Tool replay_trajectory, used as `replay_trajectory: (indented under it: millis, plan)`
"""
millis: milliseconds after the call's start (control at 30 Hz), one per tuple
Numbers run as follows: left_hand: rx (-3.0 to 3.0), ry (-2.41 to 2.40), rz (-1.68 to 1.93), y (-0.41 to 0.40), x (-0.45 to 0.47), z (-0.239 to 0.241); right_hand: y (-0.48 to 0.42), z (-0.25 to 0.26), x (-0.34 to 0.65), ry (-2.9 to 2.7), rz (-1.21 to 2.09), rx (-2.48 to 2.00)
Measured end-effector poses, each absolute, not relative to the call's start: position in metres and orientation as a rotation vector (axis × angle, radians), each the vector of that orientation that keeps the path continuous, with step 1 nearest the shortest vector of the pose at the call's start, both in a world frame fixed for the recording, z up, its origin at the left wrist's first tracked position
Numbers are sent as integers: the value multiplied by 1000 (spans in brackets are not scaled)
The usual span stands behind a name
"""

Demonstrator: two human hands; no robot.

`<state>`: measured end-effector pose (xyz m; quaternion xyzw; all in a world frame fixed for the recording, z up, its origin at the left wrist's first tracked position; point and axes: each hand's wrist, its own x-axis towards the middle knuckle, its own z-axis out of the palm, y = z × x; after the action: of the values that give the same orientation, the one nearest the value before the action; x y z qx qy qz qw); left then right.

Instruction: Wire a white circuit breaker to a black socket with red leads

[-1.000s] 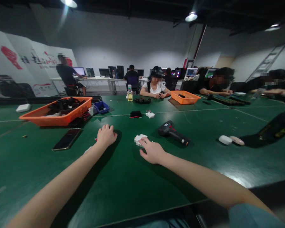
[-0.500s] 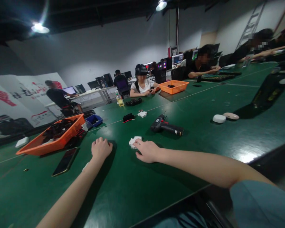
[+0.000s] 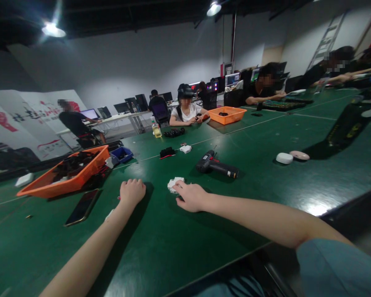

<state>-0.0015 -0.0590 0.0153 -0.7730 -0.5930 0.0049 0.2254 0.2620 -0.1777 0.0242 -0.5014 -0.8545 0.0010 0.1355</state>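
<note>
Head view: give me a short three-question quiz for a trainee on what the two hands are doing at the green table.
1. True or false: the left hand rests as a closed fist on the green table.
2. What does the right hand touch with its fingertips? A) phone B) small white part C) bottle
3. Which thing lies on the table just beyond the small white part?
Key: 1 true; 2 B; 3 the cordless drill.
</note>
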Motion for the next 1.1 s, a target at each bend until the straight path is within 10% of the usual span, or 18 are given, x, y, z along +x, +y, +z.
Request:
replay_trajectory:
  millis: [1100]
  plan:
    - [-2078,-1888,-81,-58,-6,9,-176,26,254,-2510,-4,-1491]
